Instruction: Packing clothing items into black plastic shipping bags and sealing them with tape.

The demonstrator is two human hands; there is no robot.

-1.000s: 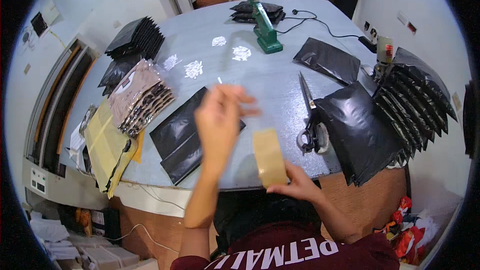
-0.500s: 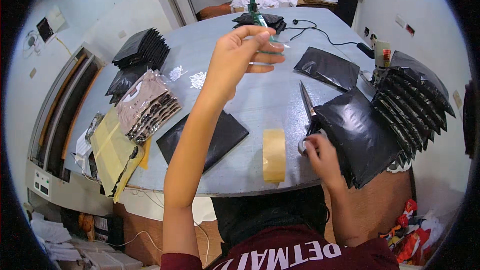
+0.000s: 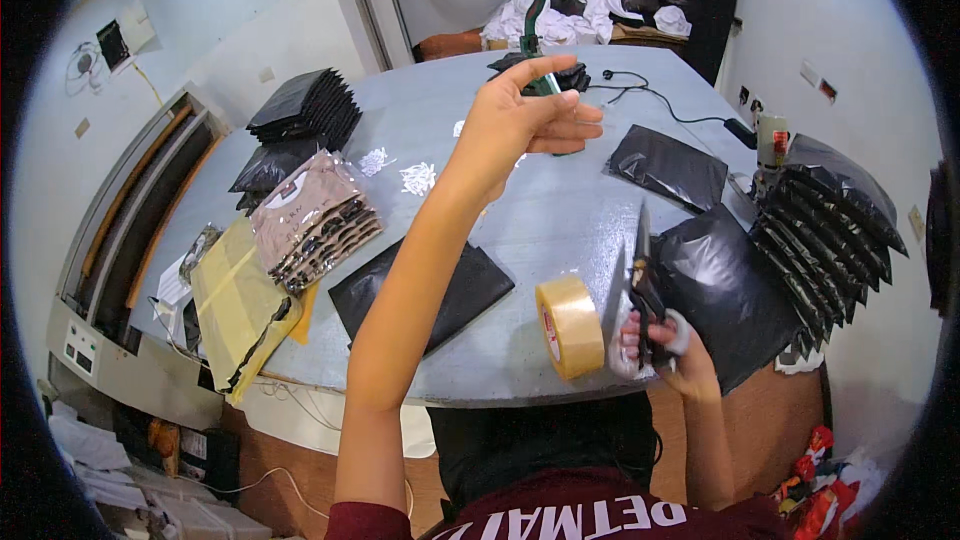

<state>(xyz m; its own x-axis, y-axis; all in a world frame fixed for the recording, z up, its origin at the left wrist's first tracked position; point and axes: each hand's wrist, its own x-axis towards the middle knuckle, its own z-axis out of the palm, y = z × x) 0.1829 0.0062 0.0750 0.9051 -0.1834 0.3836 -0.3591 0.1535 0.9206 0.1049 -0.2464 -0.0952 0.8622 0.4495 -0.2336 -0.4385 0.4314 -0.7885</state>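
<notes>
Two hands are working apart: the right hand (image 3: pixel 660 348) is gripping scissors (image 3: pixel 640 285), blades pointing away beside the tape roll (image 3: pixel 568 326), while the left hand (image 3: pixel 520 125) is hovering loosely spread.

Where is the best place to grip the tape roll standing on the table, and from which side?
Grip the tape roll across its two flat faces, coming from above. It stands on edge near the table front, so the top of its rim is free; the right hand on the scissors crowds its right side.
</notes>
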